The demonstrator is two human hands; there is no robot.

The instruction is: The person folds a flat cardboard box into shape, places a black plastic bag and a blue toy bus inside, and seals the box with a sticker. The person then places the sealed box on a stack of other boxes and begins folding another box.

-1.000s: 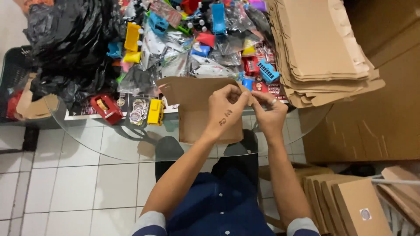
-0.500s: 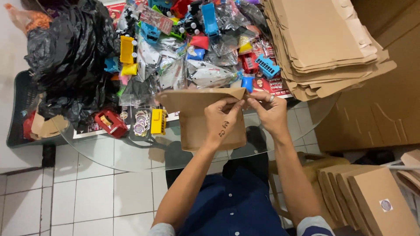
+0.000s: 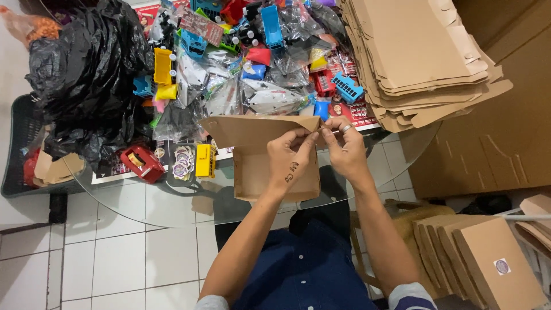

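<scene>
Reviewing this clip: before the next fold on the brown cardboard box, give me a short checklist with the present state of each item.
1. Both hands on the box: ok. Left hand and right hand pinch the top edge of the cardboard box.
2. Box over the glass table: ok, held above its near edge.
3. Flap corner tucked in: cannot tell, fingers cover it.
4. Room around the box: not ok, bagged toys crowd just behind it.
5. Flat cardboard stack within reach: ok, to the right.
6. Sticker sheet at hand: ok, left of the box.
</scene>
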